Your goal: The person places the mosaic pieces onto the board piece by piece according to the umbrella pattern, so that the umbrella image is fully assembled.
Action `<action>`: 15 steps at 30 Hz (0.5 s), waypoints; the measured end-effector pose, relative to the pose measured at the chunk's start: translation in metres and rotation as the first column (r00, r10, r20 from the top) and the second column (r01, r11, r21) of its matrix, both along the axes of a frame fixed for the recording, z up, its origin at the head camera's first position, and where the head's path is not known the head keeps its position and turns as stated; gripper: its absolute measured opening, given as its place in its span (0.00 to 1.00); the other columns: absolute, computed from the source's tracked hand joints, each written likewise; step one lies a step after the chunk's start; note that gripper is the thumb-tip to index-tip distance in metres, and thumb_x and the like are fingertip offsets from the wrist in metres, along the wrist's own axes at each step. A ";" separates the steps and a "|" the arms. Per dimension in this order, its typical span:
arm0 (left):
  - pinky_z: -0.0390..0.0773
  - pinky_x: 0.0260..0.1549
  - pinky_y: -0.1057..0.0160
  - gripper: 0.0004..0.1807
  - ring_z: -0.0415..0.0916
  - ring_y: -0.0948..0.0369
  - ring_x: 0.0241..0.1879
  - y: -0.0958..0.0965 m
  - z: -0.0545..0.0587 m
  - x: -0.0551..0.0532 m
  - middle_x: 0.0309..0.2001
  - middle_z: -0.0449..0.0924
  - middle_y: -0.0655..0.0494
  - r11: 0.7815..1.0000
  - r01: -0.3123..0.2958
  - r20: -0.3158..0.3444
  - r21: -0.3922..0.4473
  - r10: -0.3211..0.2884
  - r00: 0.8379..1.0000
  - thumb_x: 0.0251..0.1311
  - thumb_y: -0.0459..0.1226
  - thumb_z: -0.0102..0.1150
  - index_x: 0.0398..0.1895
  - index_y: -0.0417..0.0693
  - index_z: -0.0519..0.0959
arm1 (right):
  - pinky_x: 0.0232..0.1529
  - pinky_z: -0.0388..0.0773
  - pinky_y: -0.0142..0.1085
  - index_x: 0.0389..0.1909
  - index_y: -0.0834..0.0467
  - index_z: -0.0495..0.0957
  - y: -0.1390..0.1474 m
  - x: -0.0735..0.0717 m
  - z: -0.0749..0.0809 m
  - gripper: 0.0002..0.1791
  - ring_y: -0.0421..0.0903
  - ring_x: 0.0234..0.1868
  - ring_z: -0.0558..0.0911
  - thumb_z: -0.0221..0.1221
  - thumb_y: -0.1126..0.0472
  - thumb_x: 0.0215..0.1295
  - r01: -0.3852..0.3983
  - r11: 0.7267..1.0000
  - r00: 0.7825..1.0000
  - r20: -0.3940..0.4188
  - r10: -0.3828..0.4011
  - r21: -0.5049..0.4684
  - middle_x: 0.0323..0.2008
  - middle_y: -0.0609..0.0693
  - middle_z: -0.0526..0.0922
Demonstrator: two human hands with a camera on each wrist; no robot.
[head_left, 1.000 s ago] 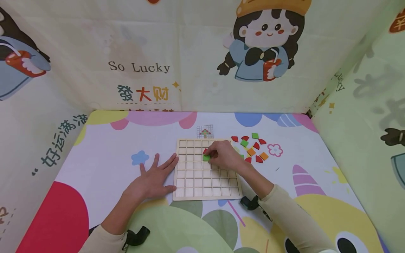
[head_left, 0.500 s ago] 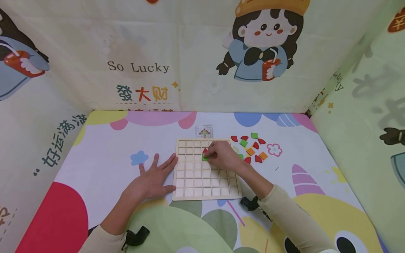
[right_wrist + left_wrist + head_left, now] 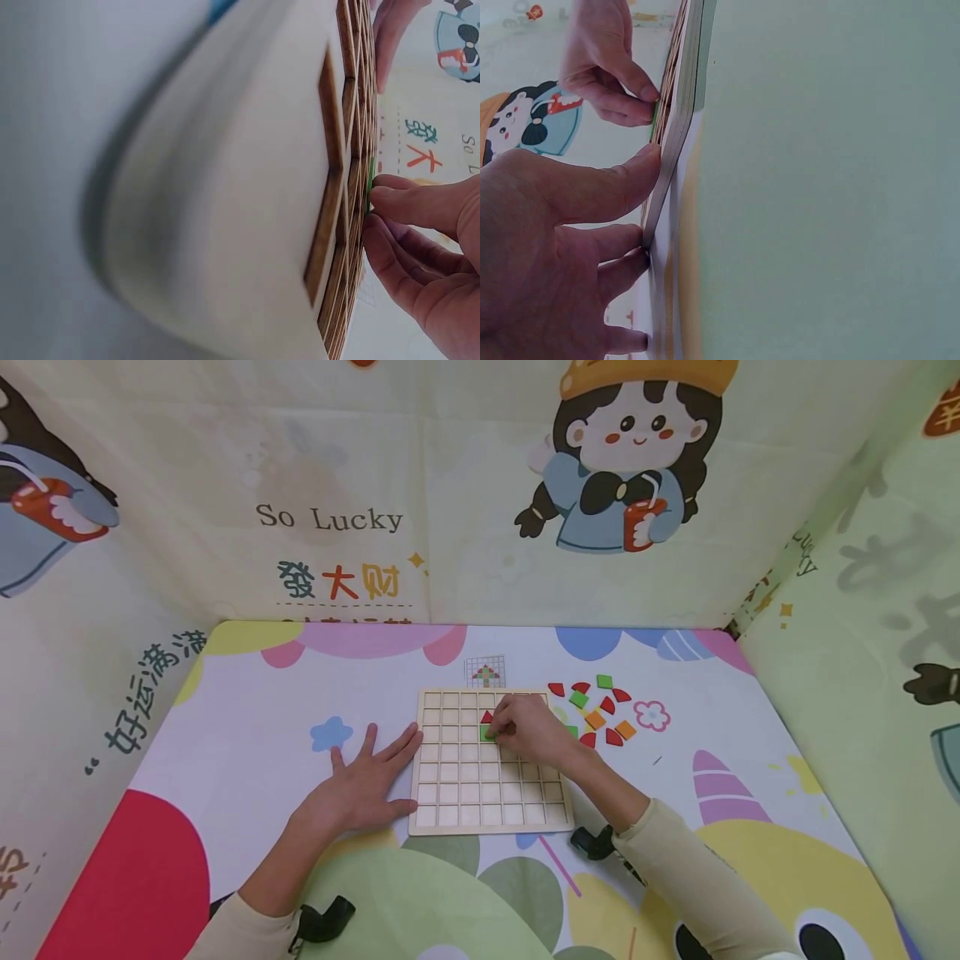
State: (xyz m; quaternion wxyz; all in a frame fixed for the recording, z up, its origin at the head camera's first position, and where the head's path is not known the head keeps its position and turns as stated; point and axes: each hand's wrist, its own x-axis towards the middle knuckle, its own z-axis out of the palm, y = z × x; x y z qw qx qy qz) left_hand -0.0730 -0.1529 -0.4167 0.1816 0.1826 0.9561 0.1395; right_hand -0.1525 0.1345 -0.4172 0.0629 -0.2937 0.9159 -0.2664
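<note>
In the head view a wooden grid board point(image 3: 459, 770) lies on the table, divided into square cells. My left hand point(image 3: 369, 787) has its fingers spread and straight, with fingertips and thumb touching the board's left edge. Over the upper middle of the board, my right hand point(image 3: 534, 727) pinches a green square tile point(image 3: 486, 734) at a cell. The right wrist view shows the thumb and a finger at the green tile's point(image 3: 370, 180) edge, low against the grid. A red triangle tile point(image 3: 486, 717) sits in the cell just above, partly beside my fingers.
Right of the board lie several loose tiles: red quarter-circles point(image 3: 622, 696), green squares point(image 3: 604, 682) and orange squares point(image 3: 626, 730). A small printed pattern card point(image 3: 486, 672) lies behind the board's back edge. Printed cloth walls point(image 3: 480, 577) enclose the table's back and sides.
My right fingertips have shifted slightly at the green tile, and more of the red triangle shows beside them. The left hand and the board have stayed in place.
</note>
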 end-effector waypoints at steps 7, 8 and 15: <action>0.46 0.59 0.11 0.51 0.37 0.29 0.81 0.001 0.001 0.000 0.86 0.45 0.60 1.000 -0.005 0.007 -0.001 0.005 1.000 0.65 0.53 0.67 0.86 0.56 0.50 | 0.43 0.84 0.32 0.35 0.57 0.93 0.001 0.002 0.001 0.04 0.45 0.45 0.84 0.72 0.67 0.62 0.011 1.000 1.000 0.005 -0.011 0.029 0.37 0.47 0.88; 0.46 0.59 0.11 0.51 0.37 0.29 0.81 0.001 0.001 0.000 0.86 0.45 0.60 1.000 -0.005 0.007 -0.001 0.005 1.000 0.65 0.53 0.67 0.86 0.56 0.50 | 0.43 0.84 0.32 0.35 0.56 0.93 0.001 0.002 0.001 0.04 0.45 0.45 0.84 0.72 0.67 0.62 0.013 0.999 1.000 0.006 -0.013 0.030 0.38 0.47 0.88; 0.46 0.59 0.11 0.51 0.37 0.29 0.81 0.001 0.002 0.000 0.86 0.45 0.59 1.000 -0.001 0.005 0.003 0.001 1.000 0.65 0.52 0.66 0.86 0.56 0.50 | 0.42 0.85 0.33 0.36 0.57 0.93 0.005 0.005 0.003 0.05 0.46 0.46 0.86 0.71 0.67 0.63 -0.004 1.000 1.000 0.008 0.004 0.000 0.40 0.48 0.89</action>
